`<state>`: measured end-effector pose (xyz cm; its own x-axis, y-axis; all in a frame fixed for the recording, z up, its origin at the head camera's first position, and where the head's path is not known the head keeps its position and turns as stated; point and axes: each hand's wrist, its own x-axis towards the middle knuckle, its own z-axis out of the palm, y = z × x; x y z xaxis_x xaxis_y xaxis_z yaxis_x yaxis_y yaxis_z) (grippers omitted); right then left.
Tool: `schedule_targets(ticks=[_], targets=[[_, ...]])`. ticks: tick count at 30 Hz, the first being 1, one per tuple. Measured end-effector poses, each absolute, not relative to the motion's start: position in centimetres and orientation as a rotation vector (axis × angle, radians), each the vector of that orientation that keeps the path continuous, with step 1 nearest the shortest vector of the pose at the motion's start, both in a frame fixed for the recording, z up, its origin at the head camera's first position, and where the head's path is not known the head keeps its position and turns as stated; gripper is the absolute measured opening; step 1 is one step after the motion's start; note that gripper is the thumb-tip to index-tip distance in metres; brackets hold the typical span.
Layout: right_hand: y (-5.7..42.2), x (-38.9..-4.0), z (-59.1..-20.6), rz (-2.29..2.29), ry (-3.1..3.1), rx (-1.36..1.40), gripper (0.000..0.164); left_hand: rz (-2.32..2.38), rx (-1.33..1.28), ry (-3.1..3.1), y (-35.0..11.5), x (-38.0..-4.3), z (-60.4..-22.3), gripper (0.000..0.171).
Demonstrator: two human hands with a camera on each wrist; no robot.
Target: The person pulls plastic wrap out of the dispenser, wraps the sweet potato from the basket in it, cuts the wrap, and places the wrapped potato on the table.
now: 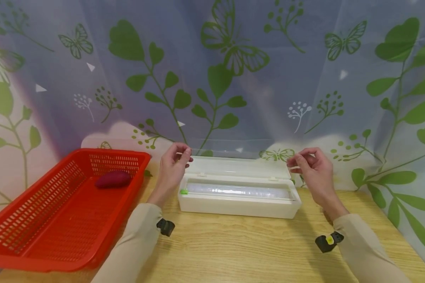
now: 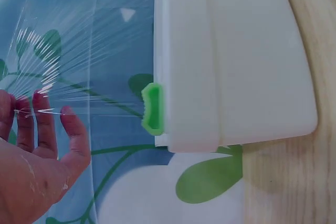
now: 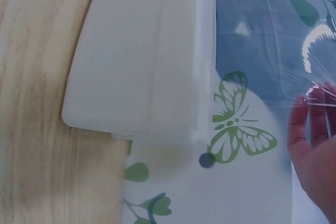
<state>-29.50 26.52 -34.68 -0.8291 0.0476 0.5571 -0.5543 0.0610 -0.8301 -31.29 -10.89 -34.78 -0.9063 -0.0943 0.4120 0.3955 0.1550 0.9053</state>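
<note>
A white cling film dispenser [image 1: 233, 207] sits on the table with its lid [image 1: 239, 167] raised and a roll of cling film [image 1: 237, 190] inside. My left hand [image 1: 175, 167] pinches one corner of a clear sheet of cling film [image 2: 50, 61], which gathers in creases at the fingertips. Beyond the other end of the box, my right hand [image 1: 315, 171] pinches the opposite corner, where the film [image 3: 315, 51] bunches and shines. The sheet spans from the dispenser to both raised hands. A green slide cutter [image 2: 153, 109] is at the dispenser's left end.
To the left stands a red plastic basket [image 1: 118, 232] with slotted sides, holding a purple sweet potato [image 1: 113, 179]. A patterned cloth [image 1: 233, 98] with leaves and butterflies hangs behind the wooden table [image 1: 226, 251].
</note>
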Motion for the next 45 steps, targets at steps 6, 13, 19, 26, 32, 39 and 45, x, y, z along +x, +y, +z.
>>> schedule_targets(ticks=[6,13,19,26,32,39,45], targets=[[26.5,-29.5,-34.0,1.799,-1.903,0.511,0.007,-1.769,-0.315,-2.066,-10.9,-31.2,-34.0,0.014],[26.5,-29.5,-33.1,1.806,-1.895,0.499,0.008,-1.774,-0.333,-2.042,-10.9,-31.1,-33.1,0.014],[26.6,-29.2,-32.1,1.83,-1.891,0.501,0.007,-1.795,-0.345,-2.033,-10.7,-31.1,-32.4,0.015],[26.7,-29.3,-30.9,1.809,-1.916,0.514,0.008,-1.785,-0.35,-2.029,-10.9,-31.1,-31.5,0.015],[26.5,-29.3,-30.3,1.82,-1.893,0.536,0.009,-1.79,-0.361,-2.041,-11.2,-31.0,-30.8,0.017],[26.5,-29.3,-29.4,1.828,-1.894,0.541,0.007,-1.786,-0.365,-2.047,-11.5,-30.5,-29.9,0.016],[26.6,-29.0,-28.6,1.819,-1.889,0.531,0.006,-1.798,-0.366,-2.066,-11.5,-30.5,-29.3,0.016]])
